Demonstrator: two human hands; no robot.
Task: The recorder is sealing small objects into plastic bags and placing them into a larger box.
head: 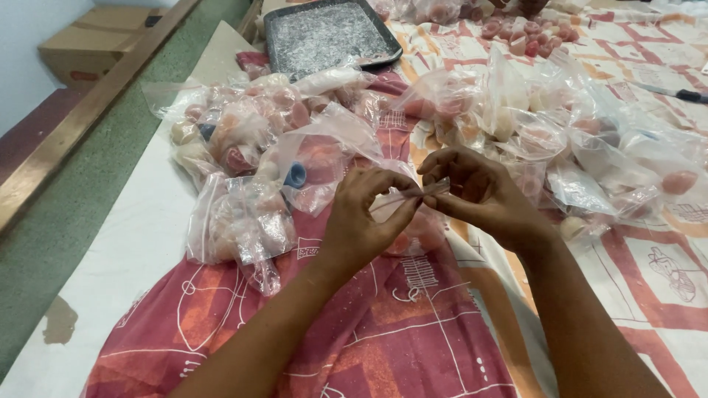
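Small clear plastic bag [413,195] lies between both hands, mouth strip running left-right, above red patterned cloth [398,332] middle. Left hand [365,217] pinches left end, right hand [472,193] pinches right end; both equally near.

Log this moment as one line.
left hand: pinching bag top | right hand: pinching same clear bag | filled bags piled behind | tray beyond

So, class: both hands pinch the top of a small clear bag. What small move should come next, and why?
Probably slide the fingers along the strip to press it shut. The left hand and right hand pinch the bag at its top edge, held above the cloth, pink pieces inside, filled bags piled behind.
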